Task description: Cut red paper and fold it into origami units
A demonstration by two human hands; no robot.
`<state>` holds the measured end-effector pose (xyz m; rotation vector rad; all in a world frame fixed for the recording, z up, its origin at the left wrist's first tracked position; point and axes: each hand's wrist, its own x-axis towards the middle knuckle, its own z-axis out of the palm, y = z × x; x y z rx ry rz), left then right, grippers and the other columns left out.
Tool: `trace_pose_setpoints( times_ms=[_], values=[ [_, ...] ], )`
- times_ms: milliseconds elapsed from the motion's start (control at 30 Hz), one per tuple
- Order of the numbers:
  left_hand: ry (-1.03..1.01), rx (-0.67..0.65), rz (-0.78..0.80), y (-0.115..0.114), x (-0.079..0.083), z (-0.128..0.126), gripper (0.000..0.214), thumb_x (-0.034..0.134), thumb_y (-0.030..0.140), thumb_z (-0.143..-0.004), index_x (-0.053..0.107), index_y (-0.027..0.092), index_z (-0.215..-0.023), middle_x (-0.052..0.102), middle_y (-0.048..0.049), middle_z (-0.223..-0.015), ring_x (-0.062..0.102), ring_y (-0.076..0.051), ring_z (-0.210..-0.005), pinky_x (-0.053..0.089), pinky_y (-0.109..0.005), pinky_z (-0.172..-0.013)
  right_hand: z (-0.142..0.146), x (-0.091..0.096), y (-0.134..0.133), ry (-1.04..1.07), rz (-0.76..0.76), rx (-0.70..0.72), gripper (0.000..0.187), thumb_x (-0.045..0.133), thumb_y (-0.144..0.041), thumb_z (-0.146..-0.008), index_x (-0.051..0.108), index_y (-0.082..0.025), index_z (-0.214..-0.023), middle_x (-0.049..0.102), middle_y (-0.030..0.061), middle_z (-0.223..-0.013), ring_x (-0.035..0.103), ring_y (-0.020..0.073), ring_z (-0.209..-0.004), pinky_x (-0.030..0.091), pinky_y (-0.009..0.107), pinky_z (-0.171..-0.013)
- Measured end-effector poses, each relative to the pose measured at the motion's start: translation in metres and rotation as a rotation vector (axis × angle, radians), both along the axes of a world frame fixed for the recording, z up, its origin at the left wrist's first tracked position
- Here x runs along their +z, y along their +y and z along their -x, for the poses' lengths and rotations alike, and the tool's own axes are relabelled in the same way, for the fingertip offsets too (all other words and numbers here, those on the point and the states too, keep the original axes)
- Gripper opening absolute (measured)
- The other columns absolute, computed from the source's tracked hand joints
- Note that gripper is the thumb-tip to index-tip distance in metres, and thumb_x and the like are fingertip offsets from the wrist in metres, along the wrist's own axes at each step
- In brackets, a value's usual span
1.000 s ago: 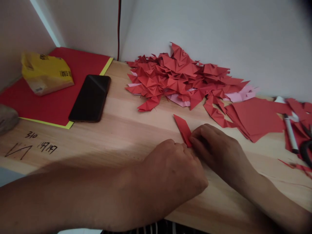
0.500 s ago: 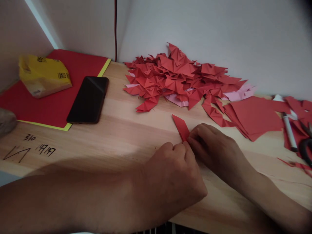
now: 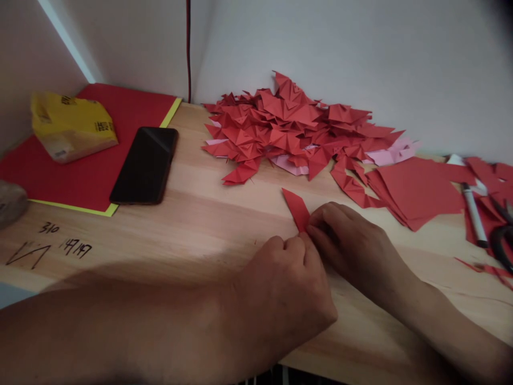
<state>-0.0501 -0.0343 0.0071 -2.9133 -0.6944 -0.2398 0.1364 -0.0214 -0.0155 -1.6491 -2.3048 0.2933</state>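
A small folded piece of red paper lies on the wooden table, its far tip pointing away from me. My left hand is curled, its fingertips pinching the near end of the paper. My right hand presses down on the same end from the right, fingers bent together. Most of the paper is hidden under both hands.
A heap of folded red paper shapes lies at the back by the wall, with flat red sheets to its right. A marker and scissors lie far right. A black phone, yellow packet and red card are at left.
My left fingers shifted slightly from covering the paper's near end to pinching it. The view drifted a little. The paper stayed in place.
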Motion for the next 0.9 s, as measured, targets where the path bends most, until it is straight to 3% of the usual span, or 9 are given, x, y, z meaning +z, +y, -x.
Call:
trace_pose_setpoints(
  times_ms=[200, 567, 900],
  values=[
    [0.029, 0.033, 0.079, -0.0011, -0.0012, -0.0027, 0.029, 0.051, 0.011, -0.085, 0.069, 0.01, -0.108, 0.062, -0.0122, -0.106, 0.057, -0.02, -0.077, 0.046, -0.031, -0.055, 0.0, -0.0004, -0.0005, 0.018, 0.036, -0.026, 0.011, 0.047, -0.029, -0.093, 0.05, -0.021, -0.086, 0.057, 0.0025, -0.081, 0.053, 0.0179, -0.072, 0.041, 0.031, -0.062],
    [0.079, 0.03, 0.124, 0.0013, 0.0018, -0.0027, 0.027, 0.053, 0.008, -0.083, 0.07, 0.013, -0.103, 0.056, -0.0079, -0.095, 0.054, -0.017, -0.073, 0.044, -0.028, -0.051, 0.0015, 0.0021, -0.0021, 0.009, 0.02, -0.037, 0.012, 0.047, -0.026, -0.094, 0.05, -0.022, -0.083, 0.058, 0.0022, -0.081, 0.055, 0.0175, -0.073, 0.041, 0.03, -0.061],
    [0.083, 0.023, 0.11, 0.0014, -0.0012, -0.0017, 0.034, 0.047, 0.007, -0.086, 0.067, 0.009, -0.113, 0.058, -0.0155, -0.114, 0.056, -0.021, -0.084, 0.049, -0.031, -0.061, 0.0052, -0.0028, -0.0044, -0.034, -0.099, -0.034, 0.009, 0.046, -0.019, -0.092, 0.054, -0.02, -0.09, 0.064, 0.0062, -0.09, 0.06, 0.0201, -0.078, 0.045, 0.031, -0.062]
  ],
)
